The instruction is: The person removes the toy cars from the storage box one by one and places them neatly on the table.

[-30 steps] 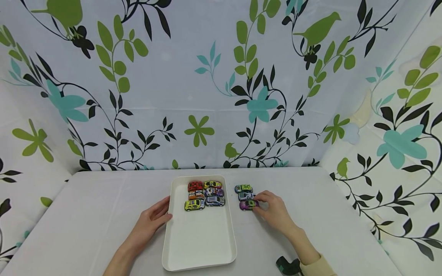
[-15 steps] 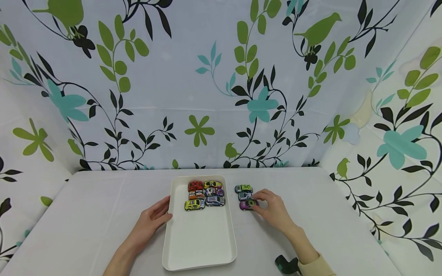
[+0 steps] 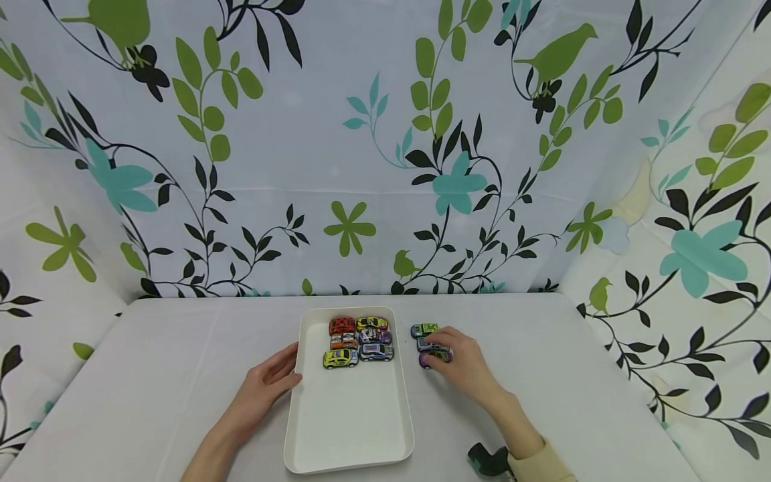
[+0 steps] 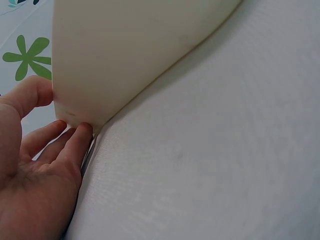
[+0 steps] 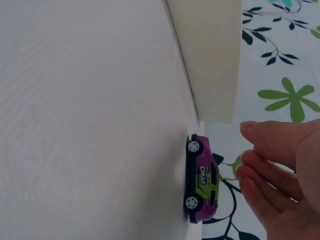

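Observation:
In the head view, my left hand holds the left rim of a white tray, thumb over the edge and fingertips against the outer wall. Several toy cars stand in two columns in the tray's far part. Right of the tray, my right hand is over three more toy cars: a green one, a silver-blue one and a purple-and-green one. It partly covers them. In the right wrist view the purple-and-green car stands on its wheels, apart from the loosely bent fingers.
A white cloth covers the table. A black device is by the right wrist. Patterned curtains with leaves, birds and flowers stand behind the table and at both sides.
My right hand has moved slightly left, from the right end of the purple-and-green car to above the three cars. The left hand, the tray and its cars stay put.

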Motion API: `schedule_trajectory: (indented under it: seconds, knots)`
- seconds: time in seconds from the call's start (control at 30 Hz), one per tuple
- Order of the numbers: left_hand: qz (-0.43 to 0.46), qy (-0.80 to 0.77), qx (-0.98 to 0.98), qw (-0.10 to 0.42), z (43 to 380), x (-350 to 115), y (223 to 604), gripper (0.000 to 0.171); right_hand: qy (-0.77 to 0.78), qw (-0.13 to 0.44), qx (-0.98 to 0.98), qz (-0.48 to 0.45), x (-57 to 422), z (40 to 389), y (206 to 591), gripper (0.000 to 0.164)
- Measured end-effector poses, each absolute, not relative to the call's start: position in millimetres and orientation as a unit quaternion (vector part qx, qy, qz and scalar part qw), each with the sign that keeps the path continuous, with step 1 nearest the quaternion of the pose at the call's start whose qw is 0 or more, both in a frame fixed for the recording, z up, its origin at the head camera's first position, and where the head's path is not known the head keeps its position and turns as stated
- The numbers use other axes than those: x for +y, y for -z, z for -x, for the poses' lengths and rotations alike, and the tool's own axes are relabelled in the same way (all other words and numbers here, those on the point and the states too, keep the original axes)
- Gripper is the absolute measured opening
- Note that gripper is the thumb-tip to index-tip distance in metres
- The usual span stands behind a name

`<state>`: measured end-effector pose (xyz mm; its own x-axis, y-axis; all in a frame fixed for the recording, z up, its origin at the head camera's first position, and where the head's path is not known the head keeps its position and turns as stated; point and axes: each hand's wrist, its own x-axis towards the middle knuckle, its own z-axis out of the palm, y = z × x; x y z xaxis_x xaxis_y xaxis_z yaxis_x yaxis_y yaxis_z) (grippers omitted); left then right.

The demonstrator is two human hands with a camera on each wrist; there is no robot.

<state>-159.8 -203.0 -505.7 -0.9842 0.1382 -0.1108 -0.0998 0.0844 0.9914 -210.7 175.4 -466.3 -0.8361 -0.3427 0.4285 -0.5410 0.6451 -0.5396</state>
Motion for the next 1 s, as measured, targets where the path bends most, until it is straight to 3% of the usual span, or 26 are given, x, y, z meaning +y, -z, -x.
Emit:
schedule_trajectory:
  seconds: [1.0]
  knots:
    - [-0.009,-0.683,0.726,0.085,158.9,-201.5,504.5,0.07,-0.3,0.082,-0.889,-0.335,115.7,212.0,453.3,0.033]
